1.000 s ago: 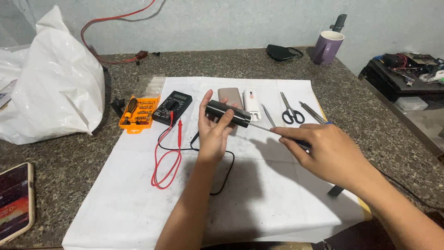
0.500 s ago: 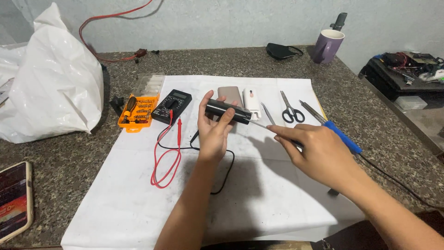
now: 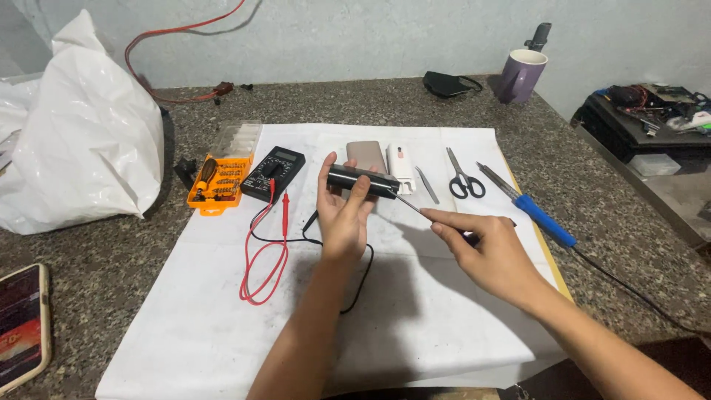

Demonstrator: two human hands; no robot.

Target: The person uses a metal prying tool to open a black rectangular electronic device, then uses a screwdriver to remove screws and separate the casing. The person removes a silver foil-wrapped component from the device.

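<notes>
The orange bit case (image 3: 217, 185) lies open on the left side of the white sheet (image 3: 222, 326), with a screwdriver handle and rows of small bits in its tray and its clear lid folded back behind it; a purple mug (image 3: 521, 75) stands near the back wall, its inside not visible, and a white plastic bag (image 3: 81, 141) bulges at the left. The left hand (image 3: 343, 215) is raised above the sheet with its grip clenched around a small black device (image 3: 361, 180), held level just in front of a tan phone-like slab (image 3: 367, 155) and a white gadget (image 3: 401, 164). The right hand (image 3: 492, 252) pinches a thin screwdriver (image 3: 412, 205), its tip at the right end of the black device. A black multimeter (image 3: 272, 172) sits beside the bit case, its red and black leads (image 3: 263, 267) looping over the sheet. Tweezers (image 3: 426, 184), scissors (image 3: 464, 178) and a blue-handled soldering iron (image 3: 529, 207) lie in a row to the right. A phone (image 3: 22, 326) rests at the worktop's left front edge. The front half of the sheet is open, and bare granite worktop (image 3: 615, 215) runs along the right. Compared with a second ago, the right hand has lifted off the sheet and brought the screwdriver up to the device, uncovering the blue handle; the left hand has barely moved.
</notes>
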